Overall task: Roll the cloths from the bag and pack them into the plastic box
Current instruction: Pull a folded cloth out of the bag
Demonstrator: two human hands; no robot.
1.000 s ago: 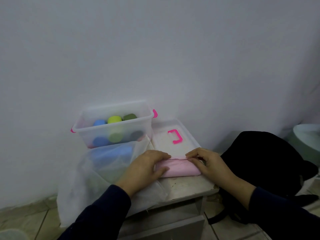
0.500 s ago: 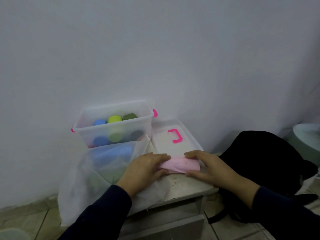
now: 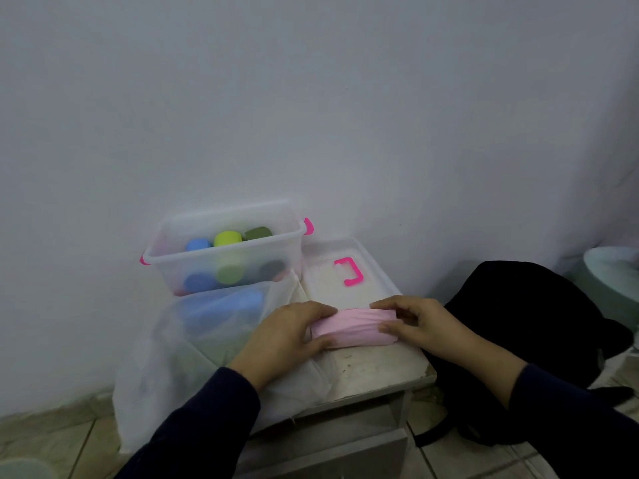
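A pink cloth (image 3: 352, 328), rolled into a short thick tube, lies on the small white table (image 3: 377, 369). My left hand (image 3: 288, 335) grips its left end, fingers curled over the top and thumb underneath. My right hand (image 3: 420, 323) grips its right end the same way. Behind stands the clear plastic box (image 3: 224, 250) with pink latches, holding blue, yellow-green and dark green rolls. A translucent white bag (image 3: 193, 344) with a blue cloth inside slumps over the table's left side.
The box's lid (image 3: 340, 271) with a pink handle lies flat beside the box on the right. A black bag (image 3: 532, 337) sits on the floor to the right of the table. The wall is close behind.
The pink cloth has gone from a flat folded strip to a thicker roll. Both hands have curled round its ends and moved slightly away from me.
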